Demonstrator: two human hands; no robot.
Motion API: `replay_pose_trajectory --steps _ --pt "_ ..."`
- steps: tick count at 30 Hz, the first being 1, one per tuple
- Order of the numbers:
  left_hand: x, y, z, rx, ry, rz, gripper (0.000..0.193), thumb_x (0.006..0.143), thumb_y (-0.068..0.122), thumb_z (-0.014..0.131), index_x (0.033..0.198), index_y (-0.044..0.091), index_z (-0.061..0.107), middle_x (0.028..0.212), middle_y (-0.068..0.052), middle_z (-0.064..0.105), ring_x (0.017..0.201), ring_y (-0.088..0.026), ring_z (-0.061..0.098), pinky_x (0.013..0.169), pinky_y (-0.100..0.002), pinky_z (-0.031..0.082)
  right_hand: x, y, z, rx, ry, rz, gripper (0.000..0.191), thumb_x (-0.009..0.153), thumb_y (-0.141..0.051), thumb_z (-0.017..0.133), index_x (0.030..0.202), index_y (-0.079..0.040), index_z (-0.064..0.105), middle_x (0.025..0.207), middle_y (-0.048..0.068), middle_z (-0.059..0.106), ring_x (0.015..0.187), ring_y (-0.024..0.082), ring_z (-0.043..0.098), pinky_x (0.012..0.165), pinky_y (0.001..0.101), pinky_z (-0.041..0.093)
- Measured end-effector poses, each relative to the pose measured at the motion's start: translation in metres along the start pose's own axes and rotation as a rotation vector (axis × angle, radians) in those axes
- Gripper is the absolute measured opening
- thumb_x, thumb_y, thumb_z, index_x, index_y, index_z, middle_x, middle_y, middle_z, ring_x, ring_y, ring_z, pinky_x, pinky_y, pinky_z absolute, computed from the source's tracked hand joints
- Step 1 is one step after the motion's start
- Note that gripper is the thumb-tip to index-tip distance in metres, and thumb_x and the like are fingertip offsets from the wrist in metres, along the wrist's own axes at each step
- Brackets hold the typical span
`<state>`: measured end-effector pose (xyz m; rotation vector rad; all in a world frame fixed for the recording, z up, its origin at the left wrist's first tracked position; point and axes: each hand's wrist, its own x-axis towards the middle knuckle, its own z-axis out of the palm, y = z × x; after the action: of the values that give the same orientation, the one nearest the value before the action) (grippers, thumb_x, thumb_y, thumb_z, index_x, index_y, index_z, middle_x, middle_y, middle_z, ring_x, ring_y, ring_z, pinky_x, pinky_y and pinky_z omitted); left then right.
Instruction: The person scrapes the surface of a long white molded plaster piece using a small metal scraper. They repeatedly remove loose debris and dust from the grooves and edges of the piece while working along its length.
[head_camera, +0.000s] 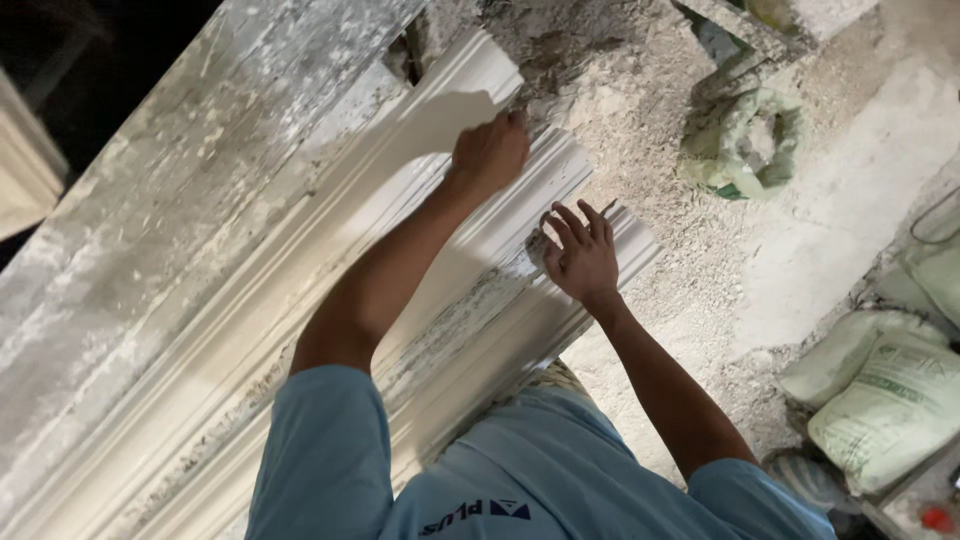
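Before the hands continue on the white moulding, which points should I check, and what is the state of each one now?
1. Left hand on the white plaster moulding, near its end: ok; closed in a fist.
2. What the left hand grips: cannot tell.
3. Right hand flat on the moulding, fingers spread: ok.
4. Moulding lying on the dusty workbench: ok.
5. End of the moulding free of rubble: not ok; plaster debris lies against it.
6. Sacks apart from both hands: ok.
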<state>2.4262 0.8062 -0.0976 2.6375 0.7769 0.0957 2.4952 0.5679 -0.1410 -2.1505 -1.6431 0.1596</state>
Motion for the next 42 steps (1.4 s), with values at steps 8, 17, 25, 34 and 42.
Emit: replay_pose_trajectory --steps 8,17,25,34,42 --pt "-0.161 0.008 0.015 -0.407 0.165 -0.093 0.035 0.091 0.008 0.062 0.121 0.003 0.046 0.111 -0.027 0.057 0.087 -0.044 0.063 0.069 -0.055 0.050 0.000 -0.013 -0.003 0.004 0.036 -0.054 0.036 0.098 -0.027 0.055 0.127 -0.010 0.068 0.149 0.007 0.058 0.146 0.037 0.043 0.119 0.0552 0.033" --pt "-0.410 0.048 0.035 -0.654 0.476 -0.221 0.040 0.093 0.004 0.067 0.131 0.006 0.057 0.112 -0.021 0.064 0.094 -0.039 0.066 0.081 -0.047 0.055 -0.051 -0.057 0.002 0.007 0.236 -0.297 0.026 0.096 -0.006 0.059 0.121 -0.007 0.067 0.136 0.013 0.061 0.137 0.041 0.046 0.115 0.0587 0.033" --pt "-0.587 0.113 0.066 -0.689 0.510 -0.472 0.044 0.094 0.024 0.073 0.131 0.008 0.057 0.116 -0.019 0.071 0.095 -0.038 0.074 0.079 -0.046 0.060 -0.201 -0.149 0.022 0.265 0.204 -0.244 0.028 0.096 0.001 0.056 0.121 -0.005 0.066 0.130 0.014 0.063 0.134 0.036 0.050 0.120 0.0525 0.034" --pt "-0.731 0.144 0.166 -0.826 0.381 -0.783 0.028 0.099 0.027 0.062 0.118 0.008 0.069 0.093 -0.017 0.078 0.081 -0.030 0.075 0.072 -0.042 0.059 -0.348 -0.214 0.016 0.369 0.022 -0.142 0.028 0.098 -0.001 0.056 0.123 -0.006 0.067 0.127 0.015 0.065 0.124 0.036 0.053 0.108 0.0486 0.041" --pt "-0.734 0.111 0.174 -1.938 0.665 -1.377 0.029 0.096 0.029 0.069 0.117 0.017 0.053 0.082 -0.009 0.066 0.064 -0.020 0.065 0.047 -0.028 0.046 -0.368 -0.252 0.015 0.450 -0.425 -0.183 0.021 0.100 -0.009 0.060 0.120 -0.007 0.068 0.118 0.014 0.069 0.099 0.029 0.070 0.079 0.0389 0.056"
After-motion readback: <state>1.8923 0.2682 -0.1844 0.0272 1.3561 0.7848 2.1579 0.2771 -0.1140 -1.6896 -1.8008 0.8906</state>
